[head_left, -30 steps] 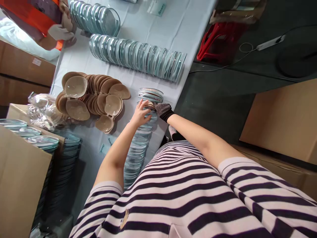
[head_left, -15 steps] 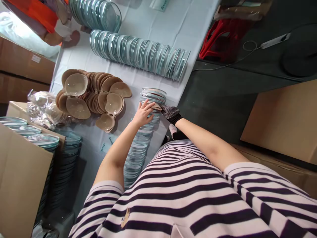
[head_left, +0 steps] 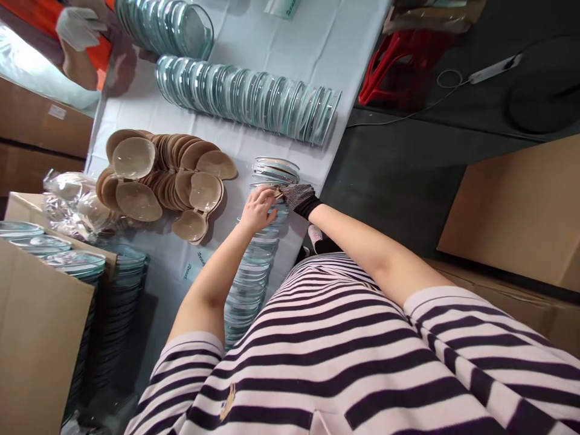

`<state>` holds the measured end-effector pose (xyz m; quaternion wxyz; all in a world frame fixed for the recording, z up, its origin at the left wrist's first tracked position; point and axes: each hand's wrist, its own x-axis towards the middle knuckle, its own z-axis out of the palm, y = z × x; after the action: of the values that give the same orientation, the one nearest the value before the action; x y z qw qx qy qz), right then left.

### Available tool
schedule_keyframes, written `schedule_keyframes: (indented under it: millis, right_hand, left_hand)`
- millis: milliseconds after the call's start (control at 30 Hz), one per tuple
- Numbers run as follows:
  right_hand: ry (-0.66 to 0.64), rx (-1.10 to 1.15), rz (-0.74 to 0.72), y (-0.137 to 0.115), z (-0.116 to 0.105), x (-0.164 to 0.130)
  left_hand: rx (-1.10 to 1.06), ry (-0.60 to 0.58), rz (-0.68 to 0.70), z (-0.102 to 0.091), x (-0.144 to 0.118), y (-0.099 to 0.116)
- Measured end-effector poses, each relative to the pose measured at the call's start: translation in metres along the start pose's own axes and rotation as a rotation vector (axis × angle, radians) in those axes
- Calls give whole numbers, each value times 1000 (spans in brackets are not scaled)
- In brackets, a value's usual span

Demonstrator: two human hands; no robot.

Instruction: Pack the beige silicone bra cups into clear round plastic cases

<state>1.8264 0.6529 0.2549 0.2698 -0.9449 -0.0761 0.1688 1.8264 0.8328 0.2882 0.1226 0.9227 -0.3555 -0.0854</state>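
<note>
hands meet on clear tray stack point(head_left: 254, 266): left hand point(head_left: 257, 209) bare, right hand point(head_left: 296, 196) (gloved).

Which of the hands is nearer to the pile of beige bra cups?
Left. The bare left hand rests on the row of clear plastic shells, just right of the beige bra cups. The gloved right hand sits farther right, at the table edge.

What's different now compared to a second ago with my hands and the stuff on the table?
The left hand has curled its fingers, which lay spread flat on the stack of clear shells. The gloved right hand still pinches a beige piece beside it. At top left, another person's gloved hand has lifted higher. The beige cups and rows of shells stayed put.
</note>
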Motion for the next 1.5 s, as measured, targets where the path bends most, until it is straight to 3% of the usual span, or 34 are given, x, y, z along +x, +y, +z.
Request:
schedule_keyframes:
  millis: [100, 200, 267, 433, 633, 767, 933, 1133, 1400, 1500]
  right_hand:
    - [95, 114, 16, 21, 7, -15]
    - [201, 287, 209, 36, 17, -31]
    - [193, 383, 280, 40, 22, -35]
    - [233, 556, 227, 32, 28, -25]
    - [285, 761, 414, 15, 42, -18]
    - [215, 561, 252, 21, 41, -27]
    - [17, 160, -14, 44, 25, -35]
    - [3, 54, 84, 40, 9, -24]
    - [-155, -180, -158, 20, -8, -27]
    - [-122, -202, -209, 23, -10, -28]
  left_hand:
    - [6, 23, -49, 0, -1, 2]
    - [9, 24, -23, -1, 0, 4]
    - [13, 31, -8, -2, 1, 5]
    - [-16, 3, 24, -3, 2, 6]
    - [-32, -47, 41, -1, 2, 8]
    - [-45, -48, 47, 0, 2, 8]
    - [-2, 32, -2, 3, 0, 6]
    - [-140, 262, -360, 6, -2, -4]
    - [34, 133, -364, -3, 3, -1]
    - [64, 110, -356, -8, 3, 0]
